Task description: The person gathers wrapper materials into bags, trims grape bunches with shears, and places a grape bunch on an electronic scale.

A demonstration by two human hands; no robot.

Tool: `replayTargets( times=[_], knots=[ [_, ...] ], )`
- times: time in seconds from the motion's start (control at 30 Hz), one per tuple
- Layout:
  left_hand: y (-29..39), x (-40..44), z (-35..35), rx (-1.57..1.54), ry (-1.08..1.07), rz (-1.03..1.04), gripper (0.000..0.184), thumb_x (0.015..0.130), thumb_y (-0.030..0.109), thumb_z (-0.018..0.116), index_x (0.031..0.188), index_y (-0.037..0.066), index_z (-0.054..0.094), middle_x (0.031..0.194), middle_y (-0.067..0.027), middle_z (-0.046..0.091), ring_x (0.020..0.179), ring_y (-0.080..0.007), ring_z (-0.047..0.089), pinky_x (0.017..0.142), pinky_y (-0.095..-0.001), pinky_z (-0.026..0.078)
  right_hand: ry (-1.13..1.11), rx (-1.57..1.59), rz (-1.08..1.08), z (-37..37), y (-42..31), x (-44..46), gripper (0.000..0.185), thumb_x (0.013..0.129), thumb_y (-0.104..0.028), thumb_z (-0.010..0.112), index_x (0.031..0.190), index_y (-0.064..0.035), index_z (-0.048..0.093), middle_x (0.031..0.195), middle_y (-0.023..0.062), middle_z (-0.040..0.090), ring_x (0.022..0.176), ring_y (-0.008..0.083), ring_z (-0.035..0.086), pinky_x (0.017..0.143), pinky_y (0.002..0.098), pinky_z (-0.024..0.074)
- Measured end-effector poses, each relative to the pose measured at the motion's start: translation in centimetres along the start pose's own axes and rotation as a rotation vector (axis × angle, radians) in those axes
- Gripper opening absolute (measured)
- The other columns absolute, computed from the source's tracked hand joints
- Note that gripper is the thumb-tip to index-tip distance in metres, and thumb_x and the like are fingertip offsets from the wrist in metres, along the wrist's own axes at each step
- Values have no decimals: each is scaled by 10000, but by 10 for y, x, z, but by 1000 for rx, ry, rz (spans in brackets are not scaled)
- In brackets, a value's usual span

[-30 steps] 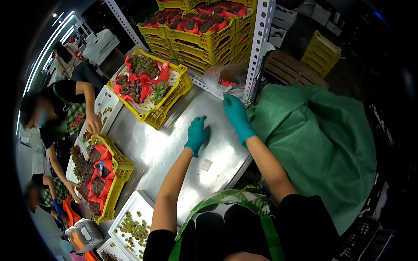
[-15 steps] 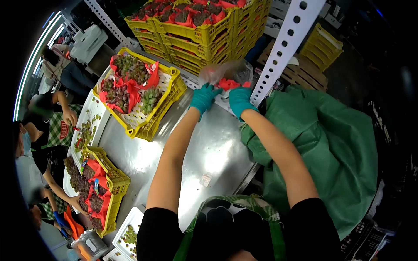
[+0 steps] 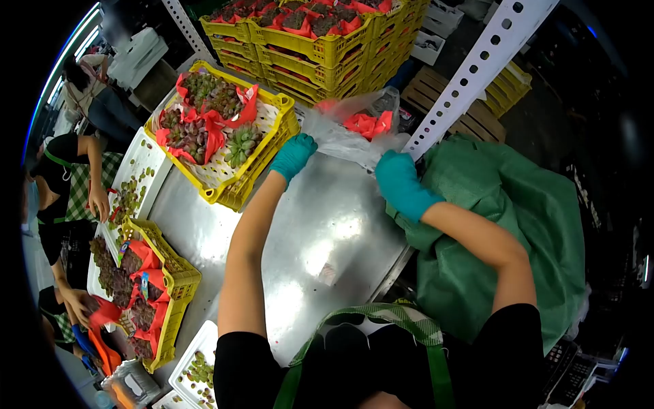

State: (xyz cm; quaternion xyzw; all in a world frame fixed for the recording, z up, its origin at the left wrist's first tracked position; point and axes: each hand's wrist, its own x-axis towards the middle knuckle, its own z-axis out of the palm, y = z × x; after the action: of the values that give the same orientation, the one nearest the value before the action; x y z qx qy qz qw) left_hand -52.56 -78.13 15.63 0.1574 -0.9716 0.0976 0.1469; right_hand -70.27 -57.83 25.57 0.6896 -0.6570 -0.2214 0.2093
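A clear plastic bag (image 3: pixel 338 142) lies at the far end of the metal table, its mouth stretched sideways toward me. Crumpled red wrapping (image 3: pixel 371 125) shows inside it. My left hand (image 3: pixel 294 157), in a teal glove, is closed on the bag's left edge, close beside a yellow crate (image 3: pixel 238 198). On the opposite side my right hand (image 3: pixel 402 183), gloved the same, is closed at the bag's right edge; its fingertips are partly hidden. Succulents (image 3: pixel 214 95) in red wrapping and one green rosette (image 3: pixel 242 145) sit in the crate.
Stacked yellow crates (image 3: pixel 313 51) stand behind the bag. A white perforated post (image 3: pixel 470 85) rises at right, above a green cloth (image 3: pixel 497 238). At left, people work beside another succulent crate (image 3: pixel 178 293) and white trays (image 3: pixel 197 371) on the metal table (image 3: pixel 306 232).
My hands have moved apart and slightly toward me, spreading the bag's near edge between them. At the left, a co-worker's hand now holds something red.
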Motion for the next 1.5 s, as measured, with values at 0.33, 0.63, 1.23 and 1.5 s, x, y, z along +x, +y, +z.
replayTargets(
  times=[0.33,0.63,1.23,1.5],
  knots=[
    [1,-37,-40,-179,-150,6,256,637,-36,499,851,82,576,1020,-136,514,945,-293,515,763,-346,460,-16,-67,34,8,9,-52,211,763,-270,543,727,-68,590,685,87,537,540,193,528,410,332,381],
    [21,-67,-60,-255,-207,-29,224,648,11,523,843,87,603,1149,-128,495,1063,-285,461,898,-376,350,197,429,260,-14,32,-72,343,786,-361,558,718,-28,518,630,85,513,528,192,534,411,315,396],
    [69,-49,-45,122,-460,-103,329,714,142,558,1018,253,615,809,-5,587,893,-215,493,874,-425,308,-237,-1026,-126,-49,75,105,102,705,-186,550,696,-94,591,592,47,567,460,168,516,431,322,349],
    [33,-99,-61,-12,-228,-175,110,703,145,596,806,169,625,840,-18,556,1087,-216,460,928,-486,282,-474,-686,181,-64,108,116,115,650,-122,596,750,-82,634,619,47,607,489,213,592,386,328,425]
  ],
)
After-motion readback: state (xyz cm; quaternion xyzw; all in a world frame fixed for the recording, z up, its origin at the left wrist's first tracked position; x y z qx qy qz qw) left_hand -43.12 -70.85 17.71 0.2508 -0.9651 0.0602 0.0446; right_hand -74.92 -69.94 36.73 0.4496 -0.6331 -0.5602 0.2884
